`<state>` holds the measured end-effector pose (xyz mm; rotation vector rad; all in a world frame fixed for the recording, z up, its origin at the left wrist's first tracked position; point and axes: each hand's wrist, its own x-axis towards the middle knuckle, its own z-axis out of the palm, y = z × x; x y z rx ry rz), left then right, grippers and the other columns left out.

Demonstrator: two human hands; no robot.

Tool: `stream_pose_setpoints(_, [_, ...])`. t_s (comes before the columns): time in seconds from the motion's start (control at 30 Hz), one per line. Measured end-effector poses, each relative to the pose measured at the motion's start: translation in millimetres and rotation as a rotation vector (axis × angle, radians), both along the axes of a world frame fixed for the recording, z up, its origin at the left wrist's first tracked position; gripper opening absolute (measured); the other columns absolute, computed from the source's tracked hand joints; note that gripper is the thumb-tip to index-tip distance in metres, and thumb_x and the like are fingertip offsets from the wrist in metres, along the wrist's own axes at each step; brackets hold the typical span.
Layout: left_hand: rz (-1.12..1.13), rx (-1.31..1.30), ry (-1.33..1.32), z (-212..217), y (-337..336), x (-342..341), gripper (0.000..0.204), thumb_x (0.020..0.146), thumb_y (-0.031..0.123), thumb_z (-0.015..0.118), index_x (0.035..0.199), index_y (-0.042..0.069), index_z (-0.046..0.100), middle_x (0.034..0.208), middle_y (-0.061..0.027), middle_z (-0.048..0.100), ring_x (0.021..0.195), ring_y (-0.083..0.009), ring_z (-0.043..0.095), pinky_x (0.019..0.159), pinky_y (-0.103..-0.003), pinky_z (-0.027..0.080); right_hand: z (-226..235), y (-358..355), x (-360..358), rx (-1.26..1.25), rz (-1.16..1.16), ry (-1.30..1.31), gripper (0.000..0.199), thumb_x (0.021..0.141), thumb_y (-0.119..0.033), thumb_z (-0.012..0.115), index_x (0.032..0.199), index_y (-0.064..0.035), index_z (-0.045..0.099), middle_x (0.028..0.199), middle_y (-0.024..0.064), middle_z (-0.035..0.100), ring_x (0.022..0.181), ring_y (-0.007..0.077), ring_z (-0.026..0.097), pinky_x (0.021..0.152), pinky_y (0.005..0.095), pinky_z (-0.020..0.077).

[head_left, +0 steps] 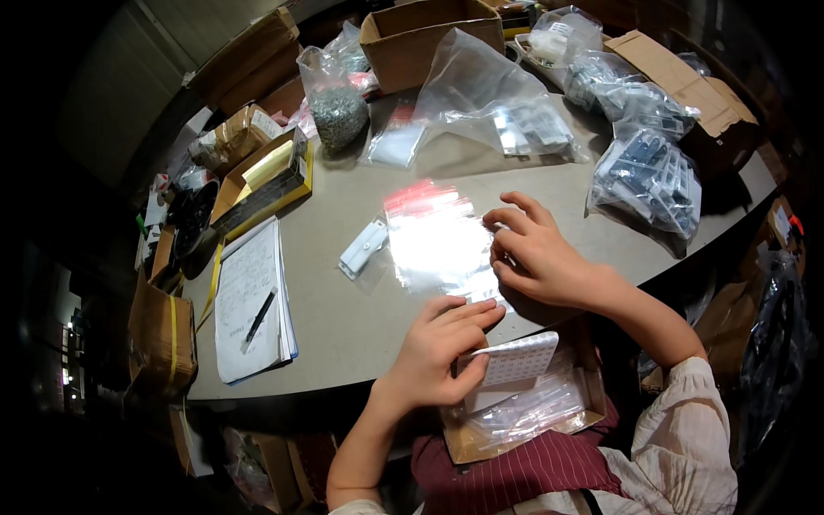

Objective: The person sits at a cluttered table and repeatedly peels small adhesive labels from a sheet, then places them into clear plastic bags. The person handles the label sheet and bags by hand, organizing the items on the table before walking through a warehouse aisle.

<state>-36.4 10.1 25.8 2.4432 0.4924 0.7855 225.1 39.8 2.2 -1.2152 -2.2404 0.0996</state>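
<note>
A small clear zip bag with a red strip (433, 240) lies flat on the grey table (343, 318) in front of me. My right hand (536, 253) rests on its right edge, fingers curled and pinching it. My left hand (438, 352) presses its fingertips on the bag's near edge while the thumb holds a white sheet of small labels (515, 359) at the table edge. A small white part in a clear bag (362, 249) lies just left of the zip bag.
A shallow cardboard box of clear bags (524, 416) sits in my lap. A notepad with a black pen (249, 300) lies left. Bags of dark parts (648, 176), a bag of grey pieces (336, 107) and cardboard boxes (429, 39) crowd the far side.
</note>
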Motion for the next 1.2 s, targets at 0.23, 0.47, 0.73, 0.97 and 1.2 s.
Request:
stream_pose_setpoints(0.23, [-0.046,-0.232,-0.235,-2,-1,-20,0.005,0.076,0.007,0.067,0.078,0.002,0.065,0.114,-0.0164,0.079,0.100,-0.0274,0.074,0.107,-0.046,0.047,22,-13,37,-0.214,-0.047,-0.017,0.054,0.092,-0.040,0.079,0.128,-0.0053,0.061,0.133,0.0165,0.058,0.129,0.0397,0.049,0.115,0.0473,0.0392])
stream_pose_setpoints(0.47, [-0.021,-0.418,-0.413,-9,1,-26,0.007,0.076,0.007,0.065,0.076,0.001,0.068,0.102,-0.0180,0.080,0.095,-0.0269,0.073,0.105,-0.047,0.047,55,-74,31,-0.469,0.159,-0.043,0.039,0.092,-0.023,0.079,0.122,-0.0029,0.065,0.121,0.0158,0.063,0.117,0.0373,0.055,0.106,0.0463,0.0442])
stream_pose_setpoints(0.73, [0.163,-0.430,-0.331,-13,-2,-23,0.018,0.079,0.005,0.068,0.092,-0.002,0.077,0.098,-0.0123,0.079,0.092,-0.0272,0.071,0.094,-0.040,0.055,51,-74,32,-0.563,0.342,0.471,0.037,0.097,-0.019,0.077,0.128,-0.0028,0.065,0.112,0.0130,0.068,0.101,0.0261,0.068,0.088,0.0375,0.0544])
stream_pose_setpoints(0.97, [0.388,-0.673,-0.345,-13,-10,-14,0.013,0.095,0.007,0.075,0.104,-0.002,0.075,0.094,-0.0075,0.077,0.086,-0.0126,0.069,0.080,-0.028,0.055,20,-68,3,-0.610,0.157,0.582,0.033,0.097,-0.016,0.073,0.127,-0.0044,0.064,0.103,0.0196,0.071,0.091,0.0350,0.072,0.082,0.0427,0.0559])
stream_pose_setpoints(1.2, [0.426,-0.510,-0.230,-9,-10,-8,0.012,0.097,0.009,0.078,0.095,0.000,0.071,0.082,-0.0042,0.077,0.076,-0.0083,0.070,0.069,-0.026,0.055,28,-64,-4,-0.243,0.169,0.232,0.042,0.090,-0.011,0.073,0.130,-0.0048,0.060,0.112,0.0195,0.066,0.104,0.0407,0.064,0.091,0.0498,0.0518])
